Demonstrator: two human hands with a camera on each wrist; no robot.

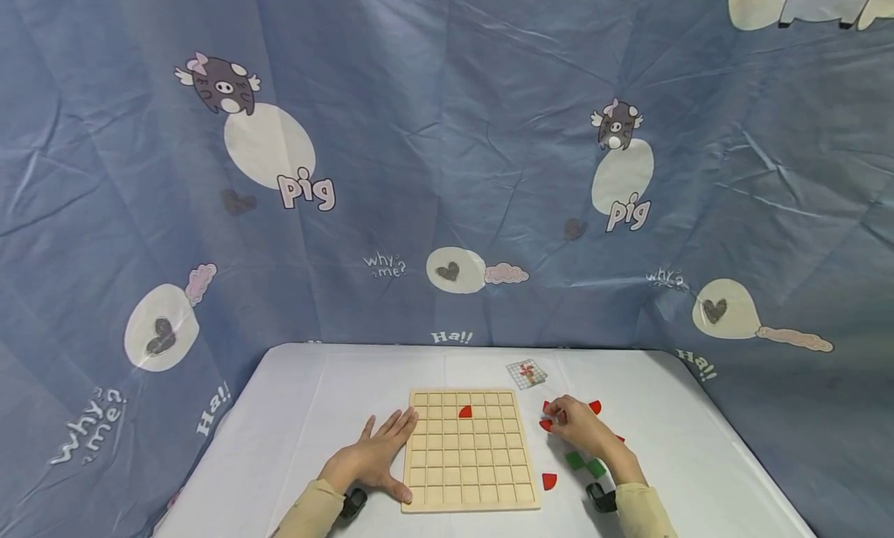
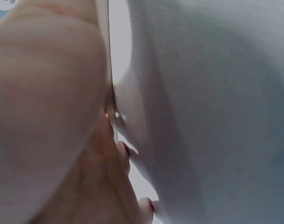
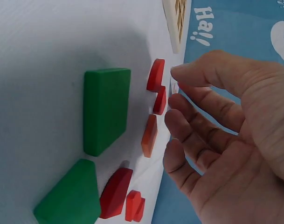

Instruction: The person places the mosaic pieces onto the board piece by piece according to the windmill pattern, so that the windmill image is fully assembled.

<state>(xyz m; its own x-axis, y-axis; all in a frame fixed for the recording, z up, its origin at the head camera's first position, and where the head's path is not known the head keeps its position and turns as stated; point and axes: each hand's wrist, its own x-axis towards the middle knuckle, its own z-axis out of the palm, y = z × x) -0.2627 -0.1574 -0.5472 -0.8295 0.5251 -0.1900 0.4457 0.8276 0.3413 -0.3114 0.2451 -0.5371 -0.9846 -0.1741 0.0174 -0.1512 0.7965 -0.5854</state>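
Observation:
My left hand (image 1: 377,454) rests spread along the left edge of a square wooden grid board (image 1: 452,473), fingertips at its upper left side and thumb at the lower left corner. On the board sits one red quarter-circle piece (image 1: 466,412), in an upper row. To the right of the board, my right hand (image 1: 585,429) hovers with bent fingers over loose red pieces (image 1: 546,425). Nothing shows between its thumb and fingers in the right wrist view, where red pieces (image 3: 155,75) lie just past the fingertips. Two green square blocks (image 3: 107,109) lie below that hand.
A grid-patterned card (image 1: 526,373) with a red design lies behind the board, to the right. Another red quarter-circle (image 1: 549,481) is beside the board's lower right corner. One more red piece (image 1: 595,407) lies beyond the right hand. A blue printed cloth (image 1: 447,173) hangs around the white table.

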